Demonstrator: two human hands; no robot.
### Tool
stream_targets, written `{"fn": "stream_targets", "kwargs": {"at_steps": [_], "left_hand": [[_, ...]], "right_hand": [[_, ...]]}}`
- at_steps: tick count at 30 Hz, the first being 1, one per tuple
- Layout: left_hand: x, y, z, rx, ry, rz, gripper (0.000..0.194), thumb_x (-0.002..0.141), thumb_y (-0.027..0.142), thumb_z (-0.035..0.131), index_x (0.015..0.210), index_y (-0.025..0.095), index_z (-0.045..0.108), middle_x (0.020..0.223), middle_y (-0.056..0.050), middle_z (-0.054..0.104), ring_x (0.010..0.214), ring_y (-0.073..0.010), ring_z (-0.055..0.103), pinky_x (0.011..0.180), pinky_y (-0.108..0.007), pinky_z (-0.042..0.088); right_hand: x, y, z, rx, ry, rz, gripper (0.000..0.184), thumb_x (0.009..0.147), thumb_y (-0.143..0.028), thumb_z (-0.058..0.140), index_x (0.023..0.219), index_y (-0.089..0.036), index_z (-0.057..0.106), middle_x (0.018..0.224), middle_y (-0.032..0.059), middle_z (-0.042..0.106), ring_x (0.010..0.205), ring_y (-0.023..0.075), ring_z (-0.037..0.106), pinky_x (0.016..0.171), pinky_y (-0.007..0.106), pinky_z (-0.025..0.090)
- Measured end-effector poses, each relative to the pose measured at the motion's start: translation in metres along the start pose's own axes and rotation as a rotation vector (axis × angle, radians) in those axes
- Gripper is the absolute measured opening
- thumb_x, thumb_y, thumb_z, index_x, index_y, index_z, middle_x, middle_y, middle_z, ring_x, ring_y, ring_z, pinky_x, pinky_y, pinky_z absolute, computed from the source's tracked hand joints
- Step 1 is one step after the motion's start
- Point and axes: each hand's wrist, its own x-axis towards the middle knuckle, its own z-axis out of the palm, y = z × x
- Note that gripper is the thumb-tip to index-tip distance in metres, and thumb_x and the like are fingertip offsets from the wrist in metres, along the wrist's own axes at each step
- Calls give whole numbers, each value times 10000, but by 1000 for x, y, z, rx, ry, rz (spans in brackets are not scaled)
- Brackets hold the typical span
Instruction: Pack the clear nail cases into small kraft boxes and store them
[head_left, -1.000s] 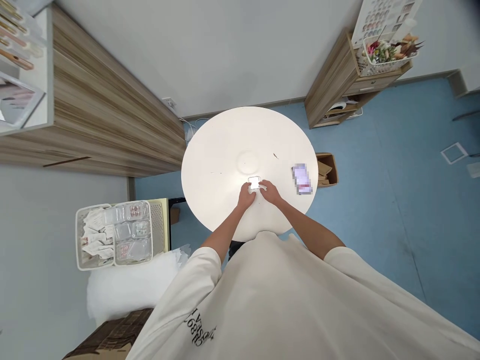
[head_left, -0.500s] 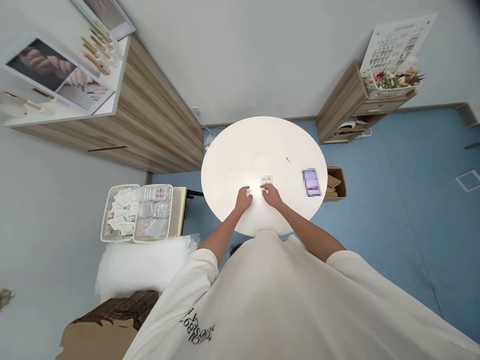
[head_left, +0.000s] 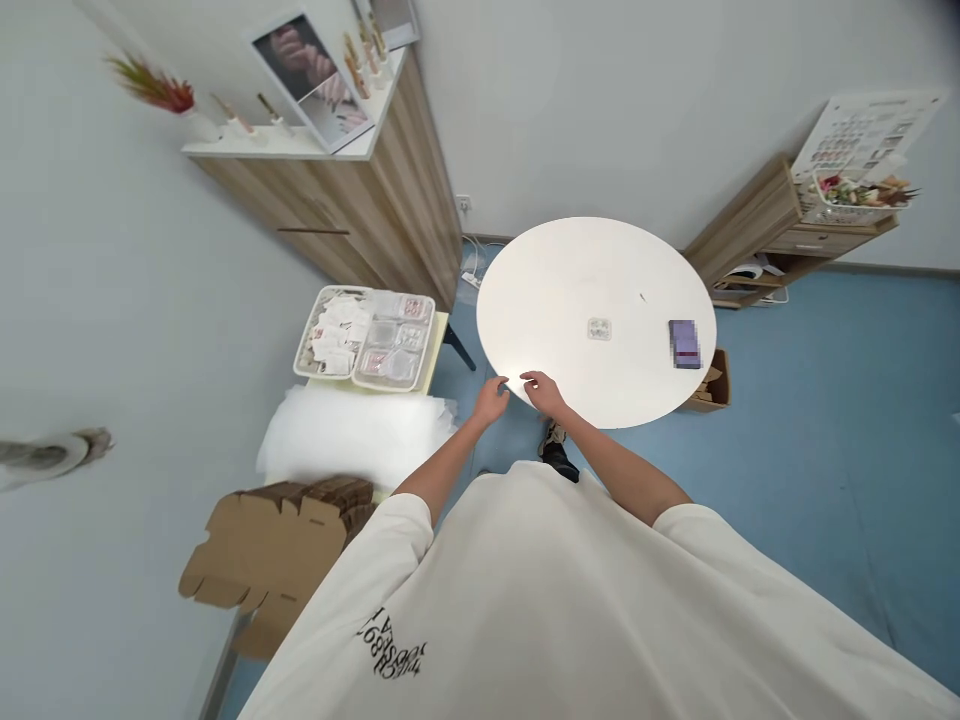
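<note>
My left hand (head_left: 491, 399) hovers by the near left edge of the round white table (head_left: 547, 270). Its fingers are loosely curved, with the thumb apart, and nothing shows in them. Just to its right, my right hand (head_left: 543, 392) reaches over the same edge, thumb and fingers parted and no object visible between them. A small clear case (head_left: 599, 328) with little pale pieces inside lies flat on the table, away from both hands. A purple, pixelated rectangular object (head_left: 685, 344) lies near the table's right side.
On a side stand to the left sit a white basket of paper packets (head_left: 337, 335) and a basket of clear cases (head_left: 394, 340). Below them are white wrapping sheets (head_left: 352, 435) and folded cardboard boxes (head_left: 262, 545). A wooden cabinet (head_left: 405, 190) stands behind; a cardboard box (head_left: 716, 385) is on the floor.
My view and body have shifted left, so the table sits further right in view. Both hands have moved away from the clear case, which stays on the table, towards the near left edge.
</note>
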Motion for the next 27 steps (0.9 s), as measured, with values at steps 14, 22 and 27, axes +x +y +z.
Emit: {"fn": "stream_targets", "kwargs": {"at_steps": [14, 22, 27], "left_hand": [[-146, -142, -91, -4, 241, -173, 532, 863, 118, 521, 1395, 129, 510, 1444, -171, 532, 1346, -283, 513, 1160, -437, 393], [-178, -174, -108, -126, 338, -296, 698, 773, 19, 500, 1457, 142, 435, 1537, -158, 442, 1466, -287, 379, 1222, -445, 328], [-182, -179, -112, -175, 341, -316, 727, 747, -1, 496, 1457, 140, 435, 1546, -148, 431, 1479, -267, 360, 1240, -424, 302]], "right_hand": [[-83, -73, 174, -66, -294, -51, 385, 914, -203, 497, 1251, -201, 684, 1344, 115, 643, 1174, 252, 624, 1028, 412, 494], [-84, -101, 243, 202, -369, 117, 388, 860, -97, 467, 1137, -208, 713, 1238, 82, 698, 1060, 196, 676, 992, 385, 517], [-79, -107, 263, 230, -361, 201, 380, 818, -87, 499, 1114, -201, 708, 1254, 93, 686, 1100, 200, 655, 1004, 383, 505]]}}
